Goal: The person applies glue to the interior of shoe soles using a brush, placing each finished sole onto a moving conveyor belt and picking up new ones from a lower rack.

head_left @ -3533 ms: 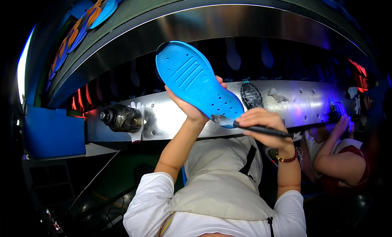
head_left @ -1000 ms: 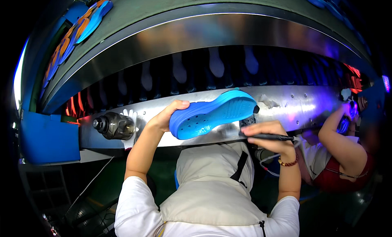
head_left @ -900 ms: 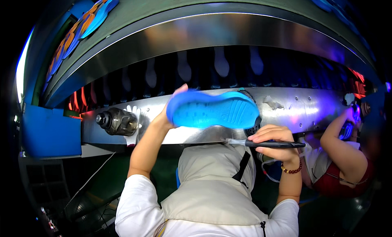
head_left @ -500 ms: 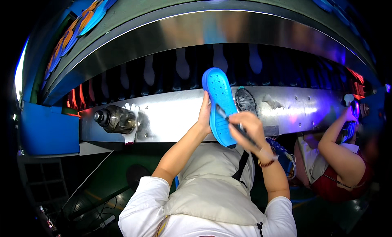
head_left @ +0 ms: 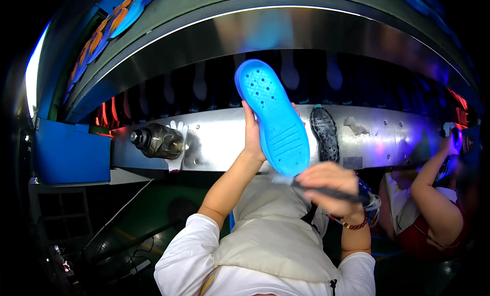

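Blue sole, seen from the head view: the sole (head_left: 282,125) is being held up over the metal desk (head_left: 217,138), in front of the person. Its long axis is running obliquely, the perforated end pointing away and to the left, the ridged end pointing back toward the body and to the right. The left hand (head_left: 253,135) is grasping it at mid-length, the palm side showing along its left edge and fingertips emerging at its right edge. The right hand (head_left: 331,182) is gripping a dark-handled brush (head_left: 290,181), whose pale bristles are pointing left, at the near, ridged end. Thus the left hand is bearing the middle, while the right is lying nearer the lower tip and well apart from the perforated end. Blur is obscuring whether bristles and sole are touching. A black sole (head_left: 325,135) is lying on the desk just to the right; a bottle (head_left: 161,141) is resting on a white glove (head_left: 175,162) to the left.
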Demonstrator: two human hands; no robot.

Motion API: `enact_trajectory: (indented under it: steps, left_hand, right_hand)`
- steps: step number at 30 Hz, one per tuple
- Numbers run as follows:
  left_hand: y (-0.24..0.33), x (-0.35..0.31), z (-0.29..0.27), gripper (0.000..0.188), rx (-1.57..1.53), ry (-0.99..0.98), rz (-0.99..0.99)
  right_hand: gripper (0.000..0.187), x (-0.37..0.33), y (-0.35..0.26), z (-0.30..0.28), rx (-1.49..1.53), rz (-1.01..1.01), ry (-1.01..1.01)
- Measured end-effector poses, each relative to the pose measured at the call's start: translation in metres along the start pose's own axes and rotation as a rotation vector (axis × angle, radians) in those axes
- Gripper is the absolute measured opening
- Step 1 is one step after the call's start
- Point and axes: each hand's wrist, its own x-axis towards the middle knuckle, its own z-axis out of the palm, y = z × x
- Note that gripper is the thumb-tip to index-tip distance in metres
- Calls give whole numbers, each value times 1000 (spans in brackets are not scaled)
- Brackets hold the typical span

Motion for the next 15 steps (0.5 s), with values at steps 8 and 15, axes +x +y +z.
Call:
enact_trajectory:
  steps: [8,15]
  left_hand:
    - [16,-6,34,85,85,-127,-9]
    - [-17,-41,69,68,219,-136,185]
  right_hand:
    - [22,-4,21,-10,284,19,-92]
    - [21,-6,9,25,623,133,407]
